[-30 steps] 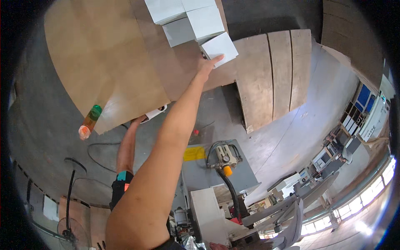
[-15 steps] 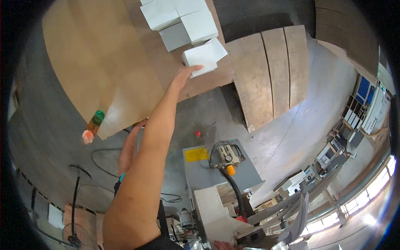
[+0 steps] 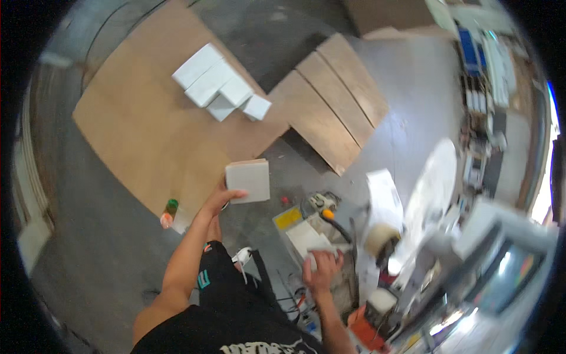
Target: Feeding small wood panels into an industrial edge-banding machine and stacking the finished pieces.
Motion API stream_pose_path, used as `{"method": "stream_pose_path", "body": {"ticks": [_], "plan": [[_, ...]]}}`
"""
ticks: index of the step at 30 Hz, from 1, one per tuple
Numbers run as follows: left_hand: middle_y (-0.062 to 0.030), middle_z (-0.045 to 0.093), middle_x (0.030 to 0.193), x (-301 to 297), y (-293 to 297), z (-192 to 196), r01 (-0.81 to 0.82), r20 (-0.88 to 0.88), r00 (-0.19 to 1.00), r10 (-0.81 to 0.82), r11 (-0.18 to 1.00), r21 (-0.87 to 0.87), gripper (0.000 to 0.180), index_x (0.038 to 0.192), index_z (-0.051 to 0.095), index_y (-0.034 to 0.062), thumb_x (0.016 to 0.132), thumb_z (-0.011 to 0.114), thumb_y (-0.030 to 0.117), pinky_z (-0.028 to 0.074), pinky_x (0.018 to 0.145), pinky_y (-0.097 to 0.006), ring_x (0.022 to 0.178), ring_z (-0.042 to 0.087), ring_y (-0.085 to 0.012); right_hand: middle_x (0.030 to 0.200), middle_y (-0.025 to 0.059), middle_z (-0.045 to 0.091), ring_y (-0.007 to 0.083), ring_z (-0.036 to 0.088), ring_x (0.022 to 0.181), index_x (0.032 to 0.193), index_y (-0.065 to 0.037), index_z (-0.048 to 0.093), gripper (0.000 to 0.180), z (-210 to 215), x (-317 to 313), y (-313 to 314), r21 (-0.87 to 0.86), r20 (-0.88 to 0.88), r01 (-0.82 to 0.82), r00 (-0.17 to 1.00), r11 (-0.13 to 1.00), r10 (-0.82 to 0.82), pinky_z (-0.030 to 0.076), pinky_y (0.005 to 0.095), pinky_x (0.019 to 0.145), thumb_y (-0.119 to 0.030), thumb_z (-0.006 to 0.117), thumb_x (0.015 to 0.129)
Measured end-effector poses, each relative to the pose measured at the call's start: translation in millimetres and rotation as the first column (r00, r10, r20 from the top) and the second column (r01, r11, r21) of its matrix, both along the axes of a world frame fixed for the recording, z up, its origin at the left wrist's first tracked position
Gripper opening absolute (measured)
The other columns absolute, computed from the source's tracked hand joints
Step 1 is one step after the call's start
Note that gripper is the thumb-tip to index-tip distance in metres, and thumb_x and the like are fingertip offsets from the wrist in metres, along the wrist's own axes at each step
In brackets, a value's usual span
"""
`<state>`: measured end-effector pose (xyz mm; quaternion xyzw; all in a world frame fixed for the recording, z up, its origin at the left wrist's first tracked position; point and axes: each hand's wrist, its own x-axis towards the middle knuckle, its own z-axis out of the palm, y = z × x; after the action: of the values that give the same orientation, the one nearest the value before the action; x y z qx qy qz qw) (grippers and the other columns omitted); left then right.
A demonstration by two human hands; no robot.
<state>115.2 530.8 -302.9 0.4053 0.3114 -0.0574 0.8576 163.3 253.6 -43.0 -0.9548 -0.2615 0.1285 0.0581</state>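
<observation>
1. Above the grey floor (image 3: pixel 407 94), beside the tan board (image 3: pixel 135 118), the left hand (image 3: pixel 221 197) grips a white stack (image 3: pixel 250 179) by its lower-left corner.
2. That one-sided pinch could let any loose layers slip and fall.
3. The right hand (image 3: pixel 322 270), fingers curled, might catch the nearby black hose (image 3: pixel 338 226); whether it holds anything cannot be told.

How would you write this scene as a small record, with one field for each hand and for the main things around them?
Left hand: holds a pale square block
Grip: thumb on the block's upper face
Right hand: fingers apart, beside a pale machine part; contact unclear
Brown tabletop: bears a group of white blocks
Bottle: green and orange, at the tabletop's near edge
Wooden boards: right of the tabletop
Image quality: somewhat blurred
</observation>
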Motion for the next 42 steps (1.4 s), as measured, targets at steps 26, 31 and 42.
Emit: {"method": "stream_pose_path", "body": {"ticks": [26,31,42], "plan": [[-0.0136,0.042,0.14,52.1,-193.7,319.4,0.622,0.356,0.144,-0.923,0.364,0.693,0.108,0.15,0.014,0.0075,0.066,0.081,-0.003,0.038,0.106,-0.036,0.132,0.04,-0.0234,0.155,0.0178,0.019,0.0302,0.024,0.143,0.152,-0.006,0.006,0.103,59.6,-99.1,-135.0,0.737,-0.303,0.534,0.809,0.415,-0.503,0.023,0.039,0.116,-0.008,0.073,0.073],[-0.0151,0.036,0.146,36.1,-207.6,320.9,0.622,0.171,0.263,-0.949,0.302,0.722,0.115,0.152,0.001,0.0094,0.068,0.078,-0.006,0.036,0.108,-0.035,0.134,0.038,-0.0246,0.16,0.0139,0.004,0.0241,0.006,0.147,0.153,-0.012,-0.005,0.103,43.0,-102.0,-116.2,0.832,-0.467,0.546,0.788,0.103,-0.402,0.013,0.0355,0.116,0.003,0.06,0.075],[-0.0192,0.042,0.142,74.4,-184.4,332.8,0.423,0.069,0.087,-0.994,0.099,0.901,0.109,0.15,0.016,0.0065,0.065,0.083,0.006,0.028,0.113,-0.04,0.134,0.039,-0.0282,0.137,0.0145,0.046,0.0281,0.044,0.129,0.142,-0.004,0.032,0.092,74.9,-91.0,-155.5,0.675,-0.371,0.609,0.768,0.417,-0.521,0.036,0.0404,0.106,-0.018,0.081,0.066]]}}
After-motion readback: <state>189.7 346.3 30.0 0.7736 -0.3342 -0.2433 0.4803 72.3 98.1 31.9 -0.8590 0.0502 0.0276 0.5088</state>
